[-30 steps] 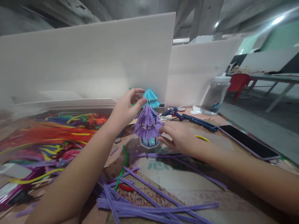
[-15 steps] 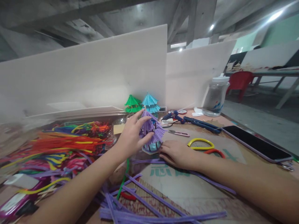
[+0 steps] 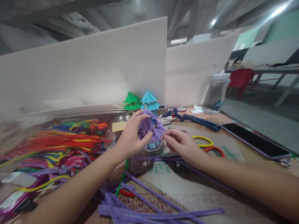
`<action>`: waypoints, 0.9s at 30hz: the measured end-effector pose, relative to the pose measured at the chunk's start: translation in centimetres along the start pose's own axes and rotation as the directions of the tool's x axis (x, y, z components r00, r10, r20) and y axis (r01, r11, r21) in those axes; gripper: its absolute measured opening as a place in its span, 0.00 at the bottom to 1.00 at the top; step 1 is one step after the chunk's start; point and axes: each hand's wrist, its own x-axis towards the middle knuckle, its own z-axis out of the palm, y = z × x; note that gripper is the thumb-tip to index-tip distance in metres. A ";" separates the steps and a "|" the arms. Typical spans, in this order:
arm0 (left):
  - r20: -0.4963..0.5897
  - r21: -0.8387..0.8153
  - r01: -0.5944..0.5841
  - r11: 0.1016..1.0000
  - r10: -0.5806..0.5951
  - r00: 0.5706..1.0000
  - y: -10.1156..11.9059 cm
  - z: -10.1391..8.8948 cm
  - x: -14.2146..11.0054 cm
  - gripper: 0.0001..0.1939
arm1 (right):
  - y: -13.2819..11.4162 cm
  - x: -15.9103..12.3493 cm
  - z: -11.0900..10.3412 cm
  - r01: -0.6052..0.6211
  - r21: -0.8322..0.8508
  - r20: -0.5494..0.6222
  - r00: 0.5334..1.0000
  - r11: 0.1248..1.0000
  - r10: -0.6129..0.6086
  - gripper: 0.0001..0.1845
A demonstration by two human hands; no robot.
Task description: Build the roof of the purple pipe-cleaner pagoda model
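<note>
A small two-tiered model pavilion [image 3: 158, 132] with a roof of purple pipe cleaners stands in the middle. My left hand [image 3: 133, 135] grips its left side, thumb on the lower roof and fingers at the upper one. With thumb and fingertips together, my right hand [image 3: 181, 143] pinches the right edge of the lower roof; the fingertips partly hide what lies between them. Loose purple pipe cleaners [image 3: 149, 196] lie in front of the model. Behind it stand a green pipe-cleaner model [image 3: 132, 101] and a blue one [image 3: 149, 99].
Bundles of coloured pipe cleaners [image 3: 67, 141] spread over the left side. A blue glue gun [image 3: 174, 114], a dark blue long-handled tool [image 3: 202, 122], scissors with yellow and red handles [image 3: 202, 141], a phone [image 3: 254, 140] and a clear water bottle [image 3: 216, 95] lie or stand to the right.
My right hand has risen from the table beside the model's base to the lower roof's right edge, its fingertips now pinched together. My left hand keeps hold of the model.
</note>
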 end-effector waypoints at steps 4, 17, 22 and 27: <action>0.017 -0.017 -0.026 1.000 0.027 1.000 0.3 -0.2 -0.1 0.23 | -1.4 0.6 0.3 -0.138 0.307 0.003 0.990 0.942 0.144 0.14; 0.024 -0.040 -0.058 0.998 0.059 0.998 1.9 -1.0 -0.1 0.15 | -2.4 1.1 1.5 -0.365 0.715 0.291 0.931 0.596 0.221 0.12; 0.020 -0.031 -0.060 0.998 0.061 0.998 2.2 -1.2 0.0 0.14 | -2.0 0.7 1.9 -0.296 0.713 0.131 0.947 0.635 0.294 0.16; -0.013 -0.023 -0.047 0.999 0.047 0.999 2.2 -1.3 0.1 0.10 | -1.7 0.6 2.0 -0.317 0.714 0.160 0.942 0.624 0.296 0.17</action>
